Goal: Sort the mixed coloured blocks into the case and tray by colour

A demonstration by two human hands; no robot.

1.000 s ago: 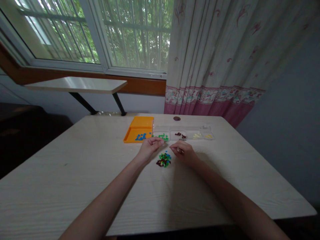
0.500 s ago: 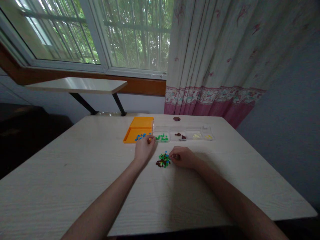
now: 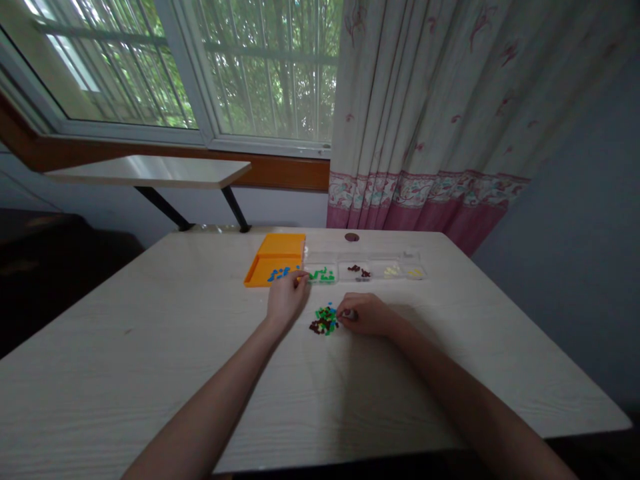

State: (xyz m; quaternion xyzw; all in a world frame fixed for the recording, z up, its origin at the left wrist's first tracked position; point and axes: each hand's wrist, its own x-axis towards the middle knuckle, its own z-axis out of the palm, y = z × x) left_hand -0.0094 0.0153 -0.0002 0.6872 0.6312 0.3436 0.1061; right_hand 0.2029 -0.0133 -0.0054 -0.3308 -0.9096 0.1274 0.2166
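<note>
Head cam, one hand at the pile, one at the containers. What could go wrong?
1. The right hand is at the edge of the mixed pile; a nudge might scatter it.
2. The left hand is where the orange box, with blue pieces, meets the green pieces; a slip might mix colours.
3. Pale yellow pieces neighbour yellow pieces; they could be confused.

Orange box (image 3: pixel 280 245); green, brown, blue pile (image 3: pixel 324 323); floral curtain (image 3: pixel 425 133), pink-hemmed.
</note>
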